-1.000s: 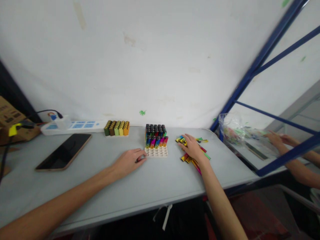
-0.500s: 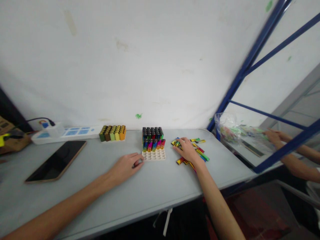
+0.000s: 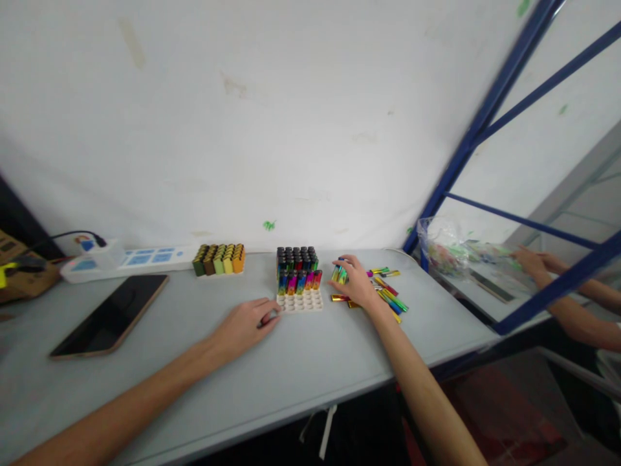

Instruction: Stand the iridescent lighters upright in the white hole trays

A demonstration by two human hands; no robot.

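My right hand (image 3: 357,282) is closed round shiny green-and-yellow lighters (image 3: 339,275), held just above the table to the right of a white holed tray (image 3: 301,303). Beneath and beside this hand, loose metallic-coloured lighters (image 3: 392,301) lie in a scattered pile. Rainbow-coloured lighters with black tops (image 3: 297,282) stand upright in the tray, and its front holes show bare. My left hand (image 3: 250,323) rests on the table with curled fingers at the tray's front left corner. A small dark thing shows between its thumb and fingers, too hidden to name.
Green-to-orange lighters (image 3: 219,260) stand in a block at the back left, near a white power strip (image 3: 160,254). A phone (image 3: 111,315) lies at left. A blue metal frame (image 3: 458,165), a plastic bag (image 3: 441,246) and another person's arms (image 3: 572,285) are at right.
My right hand has lifted slightly from the pile and moved a little left, now with lighters visible in its fingers. Several lighters in the pile have shifted. My left hand has stayed in place.
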